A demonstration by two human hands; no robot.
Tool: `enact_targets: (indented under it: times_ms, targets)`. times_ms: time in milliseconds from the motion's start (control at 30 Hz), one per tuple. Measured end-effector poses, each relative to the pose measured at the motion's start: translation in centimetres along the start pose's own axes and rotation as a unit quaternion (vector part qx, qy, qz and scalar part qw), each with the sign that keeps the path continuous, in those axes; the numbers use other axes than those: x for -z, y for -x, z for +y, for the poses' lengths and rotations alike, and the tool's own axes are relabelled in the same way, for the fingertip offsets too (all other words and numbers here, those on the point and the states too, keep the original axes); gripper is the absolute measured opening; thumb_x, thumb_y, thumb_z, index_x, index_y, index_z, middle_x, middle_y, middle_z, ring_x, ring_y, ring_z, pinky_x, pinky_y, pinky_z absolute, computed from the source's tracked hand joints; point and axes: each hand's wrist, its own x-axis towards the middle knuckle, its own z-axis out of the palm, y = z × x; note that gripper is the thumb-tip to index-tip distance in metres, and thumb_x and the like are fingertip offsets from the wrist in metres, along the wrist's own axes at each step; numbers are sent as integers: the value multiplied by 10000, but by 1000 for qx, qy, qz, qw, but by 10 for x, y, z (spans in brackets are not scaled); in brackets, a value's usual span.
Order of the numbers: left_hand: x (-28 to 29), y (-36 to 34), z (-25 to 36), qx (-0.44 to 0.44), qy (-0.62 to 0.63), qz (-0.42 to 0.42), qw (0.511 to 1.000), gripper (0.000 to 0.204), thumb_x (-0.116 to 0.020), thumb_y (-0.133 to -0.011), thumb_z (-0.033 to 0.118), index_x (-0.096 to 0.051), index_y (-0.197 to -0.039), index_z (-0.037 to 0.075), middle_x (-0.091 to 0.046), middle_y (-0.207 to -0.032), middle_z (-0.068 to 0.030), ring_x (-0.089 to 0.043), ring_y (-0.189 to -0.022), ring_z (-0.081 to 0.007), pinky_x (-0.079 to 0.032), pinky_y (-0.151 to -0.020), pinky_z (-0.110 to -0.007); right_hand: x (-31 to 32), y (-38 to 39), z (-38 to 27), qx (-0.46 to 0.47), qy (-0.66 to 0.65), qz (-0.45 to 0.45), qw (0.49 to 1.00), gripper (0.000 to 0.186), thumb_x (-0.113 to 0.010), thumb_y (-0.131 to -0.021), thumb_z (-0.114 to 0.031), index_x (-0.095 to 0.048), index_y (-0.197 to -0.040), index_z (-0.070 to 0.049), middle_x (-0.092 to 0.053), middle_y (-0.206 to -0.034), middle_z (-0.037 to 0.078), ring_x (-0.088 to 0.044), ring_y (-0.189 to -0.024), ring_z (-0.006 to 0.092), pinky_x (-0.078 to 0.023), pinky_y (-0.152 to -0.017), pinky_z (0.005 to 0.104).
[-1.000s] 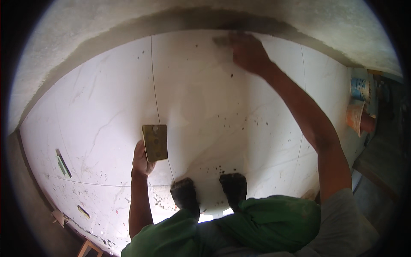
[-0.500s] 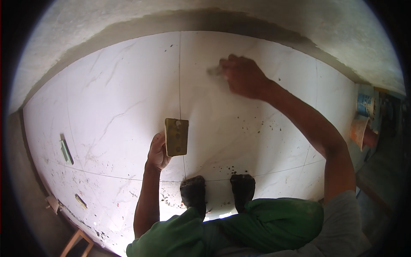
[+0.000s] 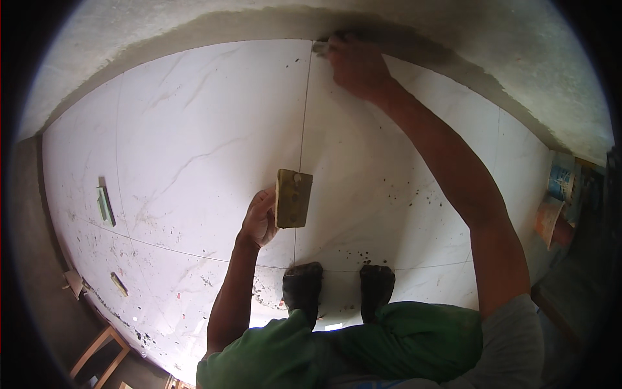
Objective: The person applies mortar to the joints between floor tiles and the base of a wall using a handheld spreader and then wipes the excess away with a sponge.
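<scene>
Glossy white marbled floor tiles (image 3: 214,117) spread out below me, with a thin dark joint running away from me to the wall. My left hand (image 3: 259,219) is closed on the left edge of a flat olive-yellow rectangular block (image 3: 293,204). The block is held over the joint, and a pale dab and several dark spots mark its face. At the far end of that joint, my right hand (image 3: 360,70) reaches to the wall's foot. Its fingers are closed on a small greyish piece (image 3: 320,48), whose kind I cannot make out.
Dark crumbs lie scattered on the tiles. A pale green strip-like piece (image 3: 105,206) and a smaller stick (image 3: 119,284) lie left. A blue-and-white bucket (image 3: 560,181) and an orange bucket (image 3: 548,219) stand right. A wooden frame (image 3: 100,353) is lower left; the concrete wall (image 3: 214,26) bounds the far side.
My right hand has gone farther out, from mid-tile to the wall's foot, with the greyish piece. The view has shifted; my left hand still holds the block over the joint.
</scene>
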Motion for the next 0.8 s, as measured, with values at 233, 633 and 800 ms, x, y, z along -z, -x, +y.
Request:
enact_targets:
  times_ms: [233,633,800]
  targets:
    - [2,2,2,8,-1,-4,1000,395,-556,-1117,264,-603,-1342,-58,-734,-1067,-75,-734,-874,-92,-629,-760,-242,-9,-15,-4,-35,18,8,999,159,-604,-872,-68,-727,-966,-34,-676,-1099,76,-664,-1060,292,-602,-821,466]
    - [13,2,-5,-28,13,-42,999,413,-547,-1100,254,-583,-1358,-68,-723,-1207,-121,-738,-1038,-176,-624,-879,-320,6,50,-27,6,49,-13,999,236,-635,-847,-77,-732,-1061,-51,-683,-1180,78,-659,-1088,312,-574,-893,455]
    - [13,-3,-12,-29,18,-19,999,387,-550,-1102,238,-587,-1343,-63,-727,-1195,-133,-752,-1032,-200,-647,-859,-325,30,162,70,-133,43,-49,989,459,-628,-843,-67,-715,-1289,-134,-694,-1239,115,-647,-1152,339,-563,-952,483]
